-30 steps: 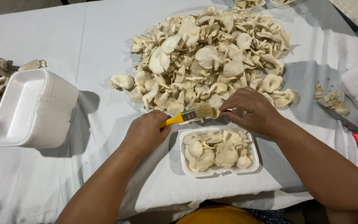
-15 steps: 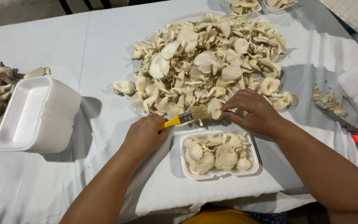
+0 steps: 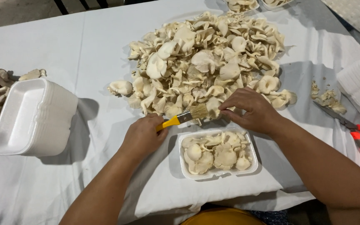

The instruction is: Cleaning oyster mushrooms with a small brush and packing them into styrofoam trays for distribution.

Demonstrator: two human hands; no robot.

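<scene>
Above tray (image 3: pixel 217 173): L hand (image 3: pixel 143 135) grips brush (image 3: pixel 184 118), R hand (image 3: pixel 251 109) pinches mushroom (image 3: pixel 213 111).

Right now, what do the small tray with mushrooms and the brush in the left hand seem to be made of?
The small tray looks like white foam plastic: matte, thick soft-edged rim. The brush in the left hand has a glossy yellow handle, plastic or painted wood, a shiny metal-looking band, and pale bristles; natural or synthetic, I cannot tell.
</scene>
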